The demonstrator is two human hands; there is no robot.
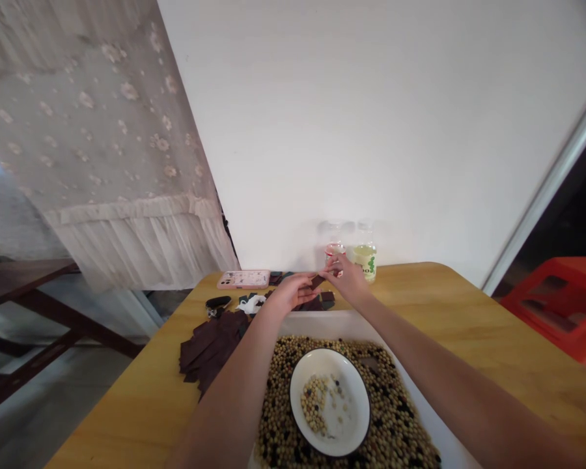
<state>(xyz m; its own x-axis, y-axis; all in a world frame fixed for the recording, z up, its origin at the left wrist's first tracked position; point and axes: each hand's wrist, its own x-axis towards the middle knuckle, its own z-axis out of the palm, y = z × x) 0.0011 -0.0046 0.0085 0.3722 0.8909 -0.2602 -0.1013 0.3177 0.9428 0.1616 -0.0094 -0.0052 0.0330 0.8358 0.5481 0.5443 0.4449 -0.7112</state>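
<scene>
Holds a small brown strip (317, 282) between the left hand (293, 292) and the right hand (342, 277), just past the far rim of a white tray (339, 319). Pinches one end with right thumb and fingertips brought together; supports the other with left fingers partly curled against it. Reaches over a bed of pale and dark beans (279, 397) in the tray and a dark-rimmed white bowl (352, 394) resting on them, with loose beans (312, 404) gathered mostly toward its left. Has a heap of dark brown strips (212, 342) on the wooden table (137, 404), left of the tray, and near it a crumpled white item (251, 304), a black fob (218, 302) and a pink-edged phone (244, 279). Faces a white wall (371, 117), with two clear bottles (365, 264) near it, one partly hidden behind the right hand.
</scene>
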